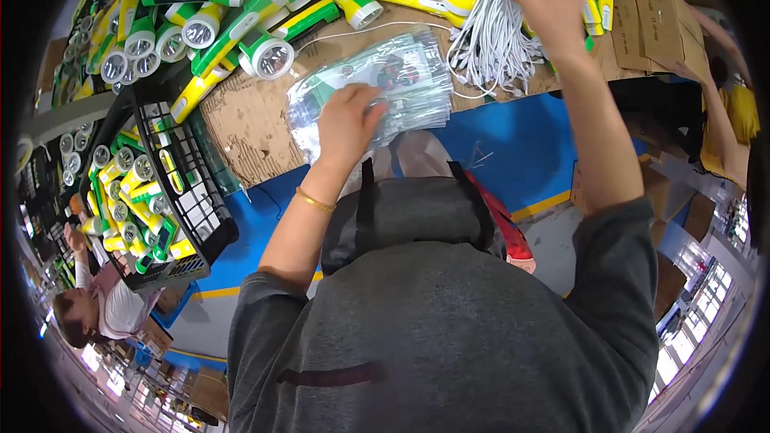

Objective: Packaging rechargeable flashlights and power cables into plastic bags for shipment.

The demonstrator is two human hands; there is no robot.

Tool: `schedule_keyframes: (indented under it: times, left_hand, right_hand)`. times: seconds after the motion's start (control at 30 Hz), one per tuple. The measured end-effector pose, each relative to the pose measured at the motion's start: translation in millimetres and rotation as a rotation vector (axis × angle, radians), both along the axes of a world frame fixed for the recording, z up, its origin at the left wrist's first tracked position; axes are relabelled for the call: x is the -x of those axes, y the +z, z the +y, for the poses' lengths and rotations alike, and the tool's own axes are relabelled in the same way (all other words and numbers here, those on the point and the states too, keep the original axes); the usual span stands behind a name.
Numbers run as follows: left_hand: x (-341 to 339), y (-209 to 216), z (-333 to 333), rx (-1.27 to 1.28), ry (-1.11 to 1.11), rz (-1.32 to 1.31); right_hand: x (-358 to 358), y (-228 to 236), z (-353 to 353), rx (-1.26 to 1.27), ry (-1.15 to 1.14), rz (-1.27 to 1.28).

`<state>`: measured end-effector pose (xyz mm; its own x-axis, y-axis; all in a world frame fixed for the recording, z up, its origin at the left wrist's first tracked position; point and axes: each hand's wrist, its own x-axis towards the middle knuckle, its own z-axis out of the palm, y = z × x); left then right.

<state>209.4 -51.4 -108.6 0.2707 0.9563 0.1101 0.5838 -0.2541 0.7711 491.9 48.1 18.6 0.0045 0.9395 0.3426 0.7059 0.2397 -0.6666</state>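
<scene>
- Head view: two bare hands over the bench, both belonging to the wearer.
- Left hand (346,124) is loosely half open, thumb apart from the fingers, lying on the clear plastic bags (421,92). Can't tell if it's pinching one.
- Those bags make one pile in front of the wearer; long axis runs roughly left to right, right end tipped a bit away. Too overlapped to count.
- Right hand (552,2) is up beside the white cables (493,44), fingers bent, partly cut off by the top edge, so can't tell if it's got anything.
- One cable bundle, long axis pointing away from the wearer, loose ends nearest.
- Flashlights (267,56), green, yellow and white, heaped every which way, way too many to count.
- One black crate (227,232) at left, more flashlights inside.
- One cardboard box (675,32) far right.
</scene>
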Motion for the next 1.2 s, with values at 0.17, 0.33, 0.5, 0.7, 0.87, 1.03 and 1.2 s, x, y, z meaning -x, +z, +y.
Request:
schedule_keyframes:
  times: [0.17, 0.33, 0.5, 0.7, 0.87, 1.03, 1.2]
  left_hand:
    - [-8, 4, 6, -0.169, -0.172, 0.219]
    - [-5, -4, 4, -0.182, -0.140, 0.234]
    - [-6, -6, 6, -0.218, -0.178, 0.266]
    - [1, -13, 9, -0.209, -0.149, 0.250]
    - [10, 1, 13, -0.051, -0.180, 0.131]
    - [22, 13, 5, -0.049, -0.175, 0.197]
    - [-5, 28, 10, -0.098, -0.170, 0.112]
  right_hand:
    - [49, -68, -14, -0.117, 0.195, -0.542]
    - [73, -85, -66, 0.343, 0.287, -0.179]
    - [77, -124, -70, 0.111, 0.568, -0.262]
    - [87, -123, -78, 0.160, 0.522, -0.208]
    - [95, -116, -78, 0.023, 0.604, -0.282]
    - [40, -92, -82, -0.073, 0.573, -0.427]
    - [43, -65, -79, -0.027, 0.450, -0.309]
